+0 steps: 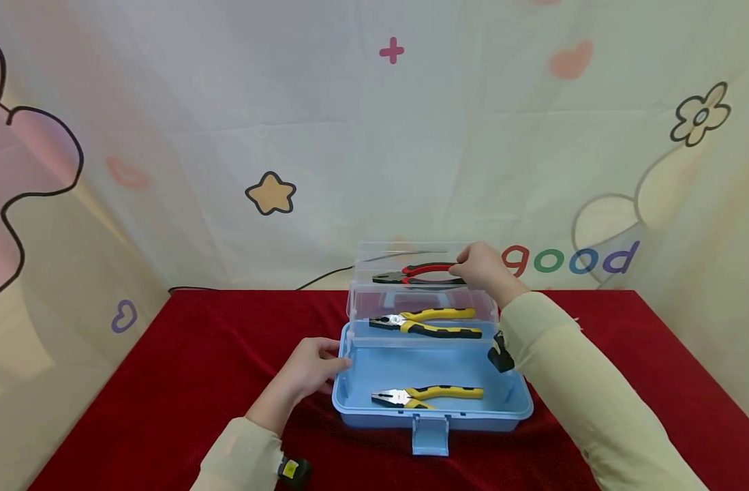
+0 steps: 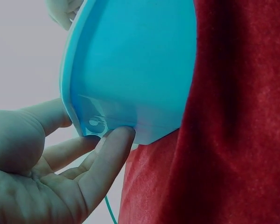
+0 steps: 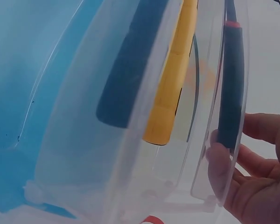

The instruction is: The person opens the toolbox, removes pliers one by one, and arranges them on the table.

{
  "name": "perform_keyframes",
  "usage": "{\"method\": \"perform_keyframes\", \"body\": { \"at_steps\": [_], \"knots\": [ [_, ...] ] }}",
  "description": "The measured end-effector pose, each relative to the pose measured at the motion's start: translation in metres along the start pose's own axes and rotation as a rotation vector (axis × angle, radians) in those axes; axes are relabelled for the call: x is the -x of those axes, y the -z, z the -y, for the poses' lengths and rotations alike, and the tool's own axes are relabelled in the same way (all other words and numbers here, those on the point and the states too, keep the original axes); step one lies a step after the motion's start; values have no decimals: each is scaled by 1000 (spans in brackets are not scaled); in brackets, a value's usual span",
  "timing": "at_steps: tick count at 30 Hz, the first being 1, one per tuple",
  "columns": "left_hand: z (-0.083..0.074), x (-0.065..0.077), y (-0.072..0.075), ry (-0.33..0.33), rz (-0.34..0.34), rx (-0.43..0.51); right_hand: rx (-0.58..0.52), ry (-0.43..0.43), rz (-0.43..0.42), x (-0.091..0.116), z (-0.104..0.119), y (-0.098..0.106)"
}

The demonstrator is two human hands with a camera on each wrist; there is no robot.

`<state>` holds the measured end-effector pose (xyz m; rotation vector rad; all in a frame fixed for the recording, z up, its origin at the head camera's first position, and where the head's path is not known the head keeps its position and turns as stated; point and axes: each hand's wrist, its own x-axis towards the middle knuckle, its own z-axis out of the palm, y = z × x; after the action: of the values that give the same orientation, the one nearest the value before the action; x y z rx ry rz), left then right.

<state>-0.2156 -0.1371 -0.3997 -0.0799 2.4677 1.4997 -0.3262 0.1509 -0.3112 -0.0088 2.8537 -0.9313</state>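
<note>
A blue toolbox (image 1: 484, 416) stands with its clear fold-out trays (image 1: 360, 300) raised at the back. My left hand (image 1: 309, 368) grips its left end, thumb at the rim; in the left wrist view, fingers (image 2: 116, 144) curl against the box's end wall. At the top tray, my right hand (image 1: 486, 269) pinches the handle ends of red-and-black pliers (image 1: 426, 269). Through clear plastic in the right wrist view, the fingers meet a dark handle (image 3: 231, 88). Yellow-and-black pliers (image 1: 438, 331) lie in the lower tray, and a similar pair (image 1: 444, 392) in the box bottom.
The box rests on a red cloth (image 1: 227, 382) over the table. Its front latch (image 1: 431, 436) hangs down. A patterned curtain (image 1: 325, 136) closes off the back, with a thin black cable (image 1: 325, 276) running along it.
</note>
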Motion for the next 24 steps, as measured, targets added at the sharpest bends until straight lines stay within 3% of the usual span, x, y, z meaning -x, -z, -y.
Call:
{"method": "perform_keyframes", "body": {
  "at_steps": [17,24],
  "knots": [
    [-4,3,-2,-9,3,-4,-12,22,-89,6,0,3],
    [-1,2,-2,-5,-4,-6,-4,46,-41,6,2,5]
  ]
}}
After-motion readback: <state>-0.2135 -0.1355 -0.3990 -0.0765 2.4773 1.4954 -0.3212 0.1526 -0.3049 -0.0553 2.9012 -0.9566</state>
